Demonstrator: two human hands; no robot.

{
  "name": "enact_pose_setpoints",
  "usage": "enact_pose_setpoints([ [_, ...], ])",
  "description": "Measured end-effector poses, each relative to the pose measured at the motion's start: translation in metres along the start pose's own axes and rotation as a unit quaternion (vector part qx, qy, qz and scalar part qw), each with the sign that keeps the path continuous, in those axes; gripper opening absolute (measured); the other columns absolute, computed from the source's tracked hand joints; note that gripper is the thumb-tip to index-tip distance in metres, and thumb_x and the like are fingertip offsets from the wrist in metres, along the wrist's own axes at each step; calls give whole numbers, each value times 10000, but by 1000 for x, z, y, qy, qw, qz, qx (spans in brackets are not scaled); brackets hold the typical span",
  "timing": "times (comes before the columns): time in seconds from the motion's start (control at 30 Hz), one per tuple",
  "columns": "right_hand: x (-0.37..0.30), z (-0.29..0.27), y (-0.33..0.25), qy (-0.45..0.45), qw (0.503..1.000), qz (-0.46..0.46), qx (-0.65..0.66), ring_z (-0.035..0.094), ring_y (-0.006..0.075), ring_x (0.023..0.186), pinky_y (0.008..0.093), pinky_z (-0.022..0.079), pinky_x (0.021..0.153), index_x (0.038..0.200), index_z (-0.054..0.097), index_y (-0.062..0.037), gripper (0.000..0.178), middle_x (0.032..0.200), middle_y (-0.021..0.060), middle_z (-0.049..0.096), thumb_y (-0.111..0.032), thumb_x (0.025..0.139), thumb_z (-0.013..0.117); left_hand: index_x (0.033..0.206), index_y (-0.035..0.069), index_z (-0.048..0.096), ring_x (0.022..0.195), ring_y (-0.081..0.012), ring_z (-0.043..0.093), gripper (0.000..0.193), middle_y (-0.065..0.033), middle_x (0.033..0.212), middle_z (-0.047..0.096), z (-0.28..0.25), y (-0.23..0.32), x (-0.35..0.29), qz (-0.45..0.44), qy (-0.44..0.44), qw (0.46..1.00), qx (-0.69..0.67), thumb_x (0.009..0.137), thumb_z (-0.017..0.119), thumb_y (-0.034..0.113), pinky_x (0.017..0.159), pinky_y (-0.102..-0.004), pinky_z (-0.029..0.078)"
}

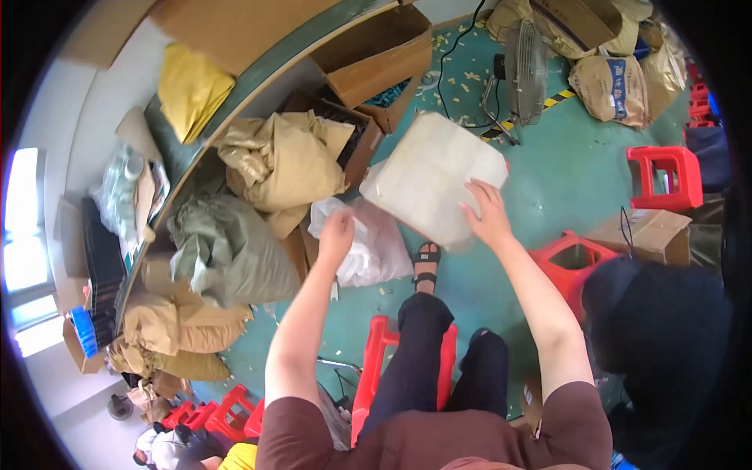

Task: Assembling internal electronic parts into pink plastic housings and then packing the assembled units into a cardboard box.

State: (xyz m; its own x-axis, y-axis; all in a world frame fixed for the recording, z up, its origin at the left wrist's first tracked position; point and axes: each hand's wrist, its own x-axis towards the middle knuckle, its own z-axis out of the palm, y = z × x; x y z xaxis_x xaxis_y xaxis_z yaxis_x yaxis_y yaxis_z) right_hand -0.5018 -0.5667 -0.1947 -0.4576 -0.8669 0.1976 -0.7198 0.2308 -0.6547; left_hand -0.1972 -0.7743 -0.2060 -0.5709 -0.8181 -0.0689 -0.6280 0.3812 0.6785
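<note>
My left hand (337, 233) is closed, with its fingers curled in, over a white plastic bag (374, 249). Whether it pinches the bag or something small cannot be made out. My right hand (487, 213) is open, its fingers spread at the right edge of a pale, square, flat-topped slab (439, 176) with cut corners. A bit of red shows at the slab's right side; what bears it is mostly hidden. The white bag slumps just left of the slab, near my sandalled foot (425, 262).
Left of me are a grey-green sack (231, 254), brown paper sacks (290, 160) and an open carton (376, 63) by a long bench. A standing fan (526, 74) is ahead. Red stools (666, 176) and a dark-clothed person (658, 337) are at the right.
</note>
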Motion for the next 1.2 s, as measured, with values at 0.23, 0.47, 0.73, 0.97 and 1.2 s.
enact_pose_setpoints([
  [0.23,44,60,24,-31,983,21,-180,430,269,1349,533,220,1147,1422,489,-170,555,1509,74,432,-383,917,577,1414,59,364,1304,-360,415,713,-198,1424,411,27,89,280,164,85,959,213,805,713,184,1057,-509,376],
  [0.47,50,60,20,-44,985,43,-159,444,217,1339,509,212,1160,1402,516,-202,543,1500,43,448,-390,899,597,1433,178,439,1292,-308,502,677,-126,1357,558,45,101,380,-4,-54,928,368,821,715,267,1037,-466,448],
  [0.73,45,54,17,-16,994,38,-96,417,258,1363,501,197,1167,1384,533,-167,539,1497,64,450,-329,879,629,1023,100,667,1034,-325,628,205,-100,1084,641,36,75,245,168,-68,910,373,894,586,236,849,-449,525],
  [0.97,-3,53,29,-8,998,2,-58,383,275,1393,475,224,1170,1358,547,-133,535,1486,95,458,-329,869,644,1100,72,665,1039,-360,622,331,-153,1068,663,-83,151,178,67,-85,965,240,846,658,284,882,-448,499],
  [1.2,-258,29,-30,-15,987,141,77,554,352,1172,471,400,1036,1122,671,-102,305,1211,157,639,-305,893,669,1061,12,682,916,-196,649,347,-105,979,710,-192,188,119,108,-264,956,69,797,767,220,822,-350,510],
])
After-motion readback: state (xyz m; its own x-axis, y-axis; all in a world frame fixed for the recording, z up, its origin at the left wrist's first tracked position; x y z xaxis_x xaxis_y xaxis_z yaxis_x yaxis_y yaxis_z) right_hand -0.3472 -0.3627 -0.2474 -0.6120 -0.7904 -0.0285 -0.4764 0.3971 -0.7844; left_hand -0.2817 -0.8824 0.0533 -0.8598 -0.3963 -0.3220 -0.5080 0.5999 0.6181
